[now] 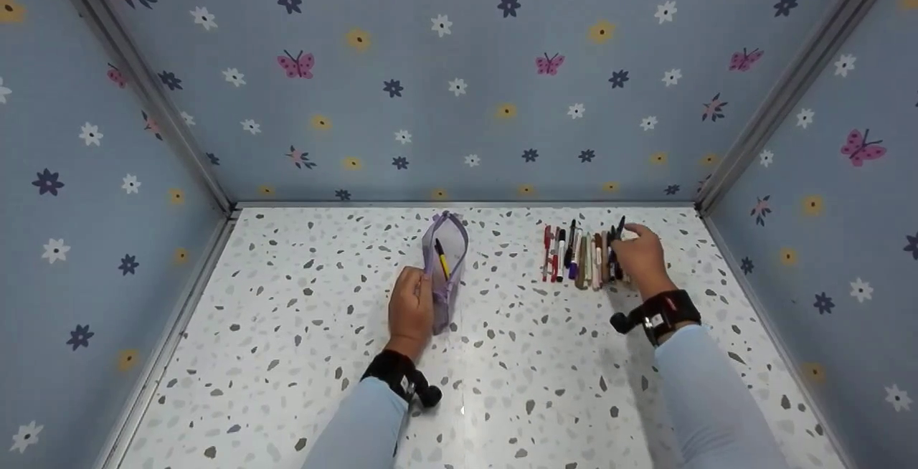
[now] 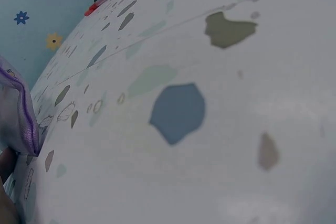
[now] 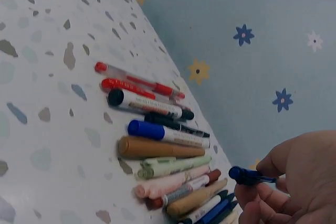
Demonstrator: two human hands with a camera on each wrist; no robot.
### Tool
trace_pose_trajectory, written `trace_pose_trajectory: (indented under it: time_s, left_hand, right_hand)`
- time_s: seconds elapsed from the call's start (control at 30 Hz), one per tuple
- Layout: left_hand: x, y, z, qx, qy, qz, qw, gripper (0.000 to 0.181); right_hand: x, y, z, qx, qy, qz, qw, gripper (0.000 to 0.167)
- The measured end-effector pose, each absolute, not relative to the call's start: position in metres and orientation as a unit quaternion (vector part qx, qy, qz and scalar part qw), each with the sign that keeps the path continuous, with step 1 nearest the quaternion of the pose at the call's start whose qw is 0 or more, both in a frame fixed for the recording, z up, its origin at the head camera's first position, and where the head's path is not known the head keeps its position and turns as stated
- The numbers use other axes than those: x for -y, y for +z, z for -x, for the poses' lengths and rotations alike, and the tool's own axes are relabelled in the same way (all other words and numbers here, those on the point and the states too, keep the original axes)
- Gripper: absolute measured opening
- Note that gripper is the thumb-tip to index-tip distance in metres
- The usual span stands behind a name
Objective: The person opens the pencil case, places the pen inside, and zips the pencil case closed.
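Note:
My left hand (image 1: pixel 411 308) grips the side of a purple, see-through pencil pouch (image 1: pixel 443 315), whose zippered mouth gapes open. A yellow and black pen (image 1: pixel 442 259) lies inside it. In the left wrist view only an edge of the pouch (image 2: pixel 20 114) and a bit of the hand show. At the right end of a row of pens and markers, my right hand (image 1: pixel 645 257) pinches a dark blue pen (image 3: pixel 244 176) between thumb and fingers, raised above the others. Its far end is hidden by the hand.
Side by side lie red pens (image 3: pixel 136 81), a black-capped white marker (image 3: pixel 149 105), a blue-capped marker (image 3: pixel 170 134), a brown marker (image 3: pixel 160 148), a green one (image 3: pixel 176 166) and several more. A flowered wall panel (image 1: pixel 459 117) stands behind the speckled table (image 1: pixel 315 390).

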State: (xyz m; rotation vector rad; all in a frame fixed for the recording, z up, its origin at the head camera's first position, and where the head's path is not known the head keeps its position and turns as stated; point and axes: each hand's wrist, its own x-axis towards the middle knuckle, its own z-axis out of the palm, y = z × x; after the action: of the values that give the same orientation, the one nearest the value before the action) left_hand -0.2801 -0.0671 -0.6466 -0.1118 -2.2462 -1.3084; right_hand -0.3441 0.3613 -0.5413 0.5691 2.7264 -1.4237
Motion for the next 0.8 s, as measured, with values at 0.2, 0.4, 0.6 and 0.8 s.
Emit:
trace_pose_trajectory:
  time_s: [0.2,0.4,0.6,0.8]
  left_hand:
    - [0.068,-0.647,0.281,0.830,-0.488,0.042,0.268,0.024]
    - [0.068,-0.649,0.281,0.819,-0.507,0.046,0.265,0.024]
    - [0.069,-0.648,0.278,0.811,-0.530,0.041,0.245,0.022]
    - [0.069,-0.648,0.277,0.811,-0.536,0.056,0.229,0.022]
  right_hand:
    - [-0.321,-0.530,0.347,-0.879,-0.460,-0.124,-0.014,0.057]
    - [-0.280,-0.521,0.349,-0.882,-0.465,-0.077,-0.016,0.050]
    - [-0.233,-0.516,0.350,-0.880,-0.475,-0.020,-0.013,0.046]
    - [-0.190,-0.512,0.346,-0.873,-0.485,0.038,-0.016,0.042]
